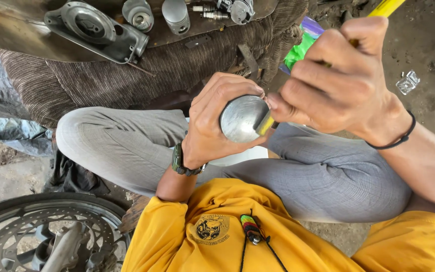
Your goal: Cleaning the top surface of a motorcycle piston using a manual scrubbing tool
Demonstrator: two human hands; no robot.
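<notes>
My left hand (pixel 216 121) wraps around a round grey metal piston (pixel 242 119), its flat shiny top facing up at me. My right hand (pixel 339 83) grips a yellow-handled tool (pixel 387 6); the tool's yellowish tip (pixel 265 124) touches the right edge of the piston top. A watch sits on my left wrist and a black band on my right wrist. Both hands are held above my lap, over grey trousers.
A metal tray (pixel 16 35) at the top holds a grey engine cover (pixel 94 30), a second piston (pixel 175 15), spark plugs (pixel 208 11) and small parts, resting on striped brown cloth (pixel 177 60). A wheel with a brake disc (pixel 46 236) lies at the lower left.
</notes>
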